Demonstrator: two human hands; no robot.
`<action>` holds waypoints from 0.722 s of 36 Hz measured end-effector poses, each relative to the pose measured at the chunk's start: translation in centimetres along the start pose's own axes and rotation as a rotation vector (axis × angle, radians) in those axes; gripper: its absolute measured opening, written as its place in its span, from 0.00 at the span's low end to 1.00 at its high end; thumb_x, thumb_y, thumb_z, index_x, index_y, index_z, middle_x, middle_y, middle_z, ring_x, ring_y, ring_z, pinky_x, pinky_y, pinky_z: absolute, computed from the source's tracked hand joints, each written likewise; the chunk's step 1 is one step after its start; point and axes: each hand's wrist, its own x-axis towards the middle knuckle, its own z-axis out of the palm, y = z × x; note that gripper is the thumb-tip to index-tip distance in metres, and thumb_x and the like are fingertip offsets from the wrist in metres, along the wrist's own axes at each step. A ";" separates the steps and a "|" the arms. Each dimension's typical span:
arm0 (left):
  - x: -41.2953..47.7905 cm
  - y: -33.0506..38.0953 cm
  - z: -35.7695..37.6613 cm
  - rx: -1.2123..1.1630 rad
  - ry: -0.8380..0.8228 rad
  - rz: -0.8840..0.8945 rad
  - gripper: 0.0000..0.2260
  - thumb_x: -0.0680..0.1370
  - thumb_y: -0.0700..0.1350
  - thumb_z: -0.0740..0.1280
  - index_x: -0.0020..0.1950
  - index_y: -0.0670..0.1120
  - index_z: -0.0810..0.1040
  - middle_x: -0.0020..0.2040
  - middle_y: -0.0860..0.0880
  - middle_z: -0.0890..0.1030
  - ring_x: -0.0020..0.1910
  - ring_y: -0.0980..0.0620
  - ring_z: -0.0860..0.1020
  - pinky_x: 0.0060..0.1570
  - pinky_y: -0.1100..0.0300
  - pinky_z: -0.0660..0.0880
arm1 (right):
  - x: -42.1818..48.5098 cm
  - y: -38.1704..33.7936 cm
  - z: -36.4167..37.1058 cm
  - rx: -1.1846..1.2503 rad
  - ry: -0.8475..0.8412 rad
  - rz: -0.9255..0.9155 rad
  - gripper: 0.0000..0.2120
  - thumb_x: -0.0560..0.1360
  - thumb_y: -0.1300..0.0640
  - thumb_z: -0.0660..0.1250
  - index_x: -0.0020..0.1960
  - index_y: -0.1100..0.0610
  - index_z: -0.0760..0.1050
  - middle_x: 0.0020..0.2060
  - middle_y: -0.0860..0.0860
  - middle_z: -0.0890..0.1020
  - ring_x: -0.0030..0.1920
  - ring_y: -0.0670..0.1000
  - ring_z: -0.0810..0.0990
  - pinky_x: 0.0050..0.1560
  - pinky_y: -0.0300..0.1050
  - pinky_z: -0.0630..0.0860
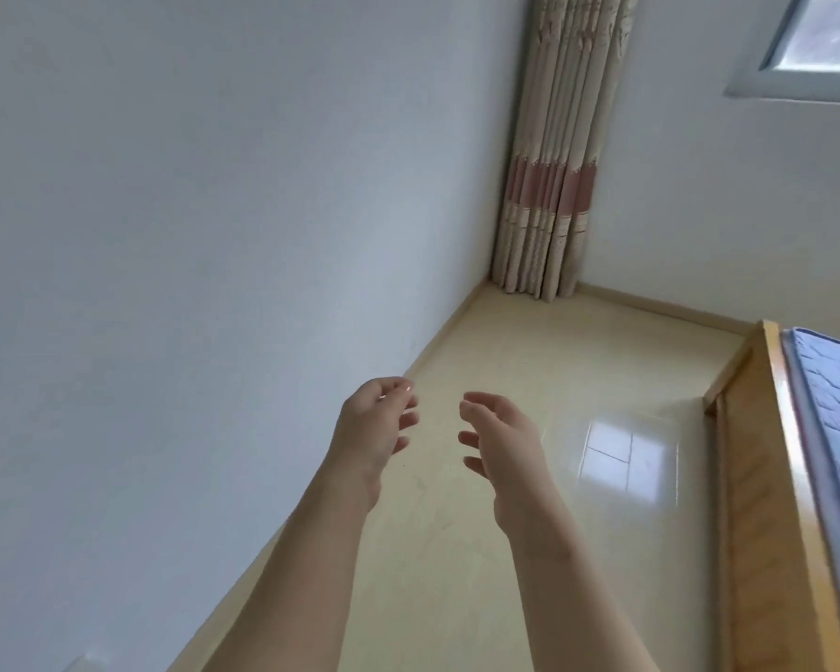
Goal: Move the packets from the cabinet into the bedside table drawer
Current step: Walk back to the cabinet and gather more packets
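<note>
Cream floor tiles (529, 361) are all that lies under your hands: your left hand (374, 424) and right hand (500, 438) hang side by side near the centre, fingers loosely curled and spread, holding nothing. No packets, cabinet or drawer show from here; only a grey wall (190, 235) at 9 o'clock, a curtain (554, 162) at 1 o'clock and a wooden bed frame (767, 477) at 4 o'clock. Unseen, the packets can only be guessed at: likely light, soft and a little slippery, so pinch each by a sealed edge, or stack several flat between both palms without squeezing the contents
</note>
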 end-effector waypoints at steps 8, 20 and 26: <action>15.7 1.6 11.2 0.001 -0.131 -0.021 0.05 0.80 0.43 0.61 0.48 0.48 0.76 0.45 0.50 0.77 0.46 0.51 0.77 0.45 0.58 0.73 | 15.6 -2.6 -7.5 0.139 0.239 0.049 0.05 0.78 0.58 0.61 0.48 0.50 0.75 0.48 0.49 0.78 0.46 0.49 0.77 0.45 0.43 0.74; 35.3 8.6 29.1 0.035 -0.266 -0.018 0.06 0.80 0.43 0.60 0.49 0.48 0.76 0.45 0.50 0.76 0.45 0.52 0.76 0.46 0.58 0.72 | 38.4 -11.5 -15.7 0.130 0.289 0.015 0.05 0.78 0.58 0.61 0.50 0.52 0.75 0.46 0.48 0.78 0.45 0.49 0.77 0.45 0.43 0.73; 46.0 9.4 36.7 0.064 -0.311 -0.050 0.06 0.80 0.42 0.60 0.47 0.48 0.76 0.44 0.51 0.76 0.45 0.52 0.75 0.45 0.58 0.71 | 49.5 -13.4 -19.2 0.134 0.345 0.047 0.05 0.78 0.58 0.61 0.50 0.52 0.75 0.46 0.49 0.78 0.45 0.50 0.77 0.46 0.44 0.73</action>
